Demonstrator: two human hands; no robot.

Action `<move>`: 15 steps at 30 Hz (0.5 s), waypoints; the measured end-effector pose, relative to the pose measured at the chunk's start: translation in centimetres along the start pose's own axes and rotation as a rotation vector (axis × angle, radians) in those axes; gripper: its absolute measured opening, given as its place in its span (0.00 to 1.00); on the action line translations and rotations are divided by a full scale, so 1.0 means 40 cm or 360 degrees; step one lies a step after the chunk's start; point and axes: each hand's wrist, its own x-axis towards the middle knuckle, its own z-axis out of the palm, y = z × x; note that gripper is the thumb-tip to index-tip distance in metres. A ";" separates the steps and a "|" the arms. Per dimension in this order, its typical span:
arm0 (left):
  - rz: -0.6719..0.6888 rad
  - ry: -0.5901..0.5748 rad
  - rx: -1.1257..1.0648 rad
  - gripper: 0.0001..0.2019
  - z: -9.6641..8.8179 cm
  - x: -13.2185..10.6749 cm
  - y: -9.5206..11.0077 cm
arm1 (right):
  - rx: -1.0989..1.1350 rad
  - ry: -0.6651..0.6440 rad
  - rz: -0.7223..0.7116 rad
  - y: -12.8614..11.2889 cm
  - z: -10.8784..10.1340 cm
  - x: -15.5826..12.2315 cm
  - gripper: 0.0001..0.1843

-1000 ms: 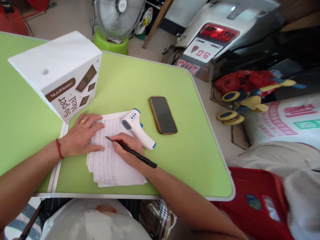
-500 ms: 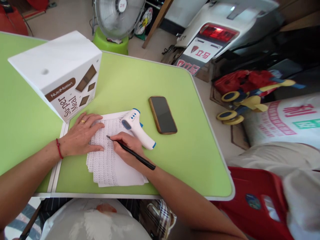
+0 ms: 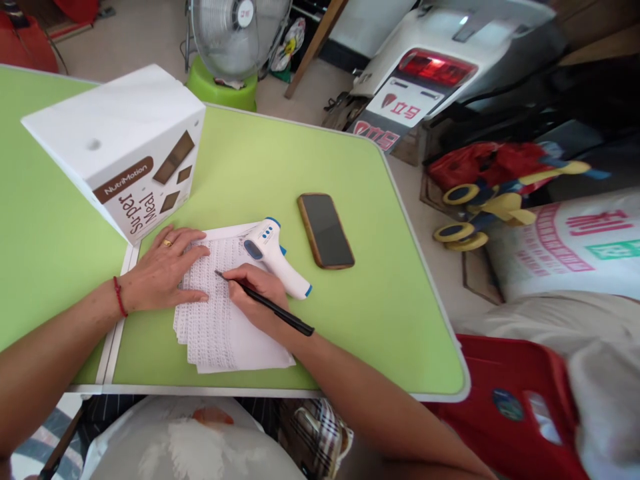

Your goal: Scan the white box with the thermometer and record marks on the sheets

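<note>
1. Two bare hands work over a stack of handwritten papers [image 3: 225,340], which lies near the person's edge of a green folding table [image 3: 280,180].
2. The left hand [image 3: 163,270] is open and lies flat on the sheets, with its fingers spread a little. It wears a gold ring [image 3: 167,243] and a red string bracelet [image 3: 119,297].
3. The right hand [image 3: 255,297] is closed in a narrow writing grip around a black pen [image 3: 275,310]. The pen tip is at the sheet, but it is too small to tell if it really touches.
4. The pen tip has moved slightly to the right along the rows of writing, while the papers have not shifted.
5. A white-and-blue infrared thermometer [image 3: 273,257] lies on the far edge of the papers, just beside the right hand.
6. A smartphone [image 3: 326,231] lies face up near the thermometer, and a white NutriMotion Super Meal box [image 3: 143,153] stands further left.
</note>
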 end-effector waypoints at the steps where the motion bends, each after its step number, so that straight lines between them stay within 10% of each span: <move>1: 0.0004 0.0003 0.0002 0.31 0.001 0.000 0.000 | -0.0003 -0.0003 -0.0010 0.001 0.000 0.001 0.10; 15: 0.0013 -0.0003 0.0000 0.30 -0.002 -0.001 -0.001 | -0.0035 -0.0029 0.0046 0.002 -0.006 -0.001 0.09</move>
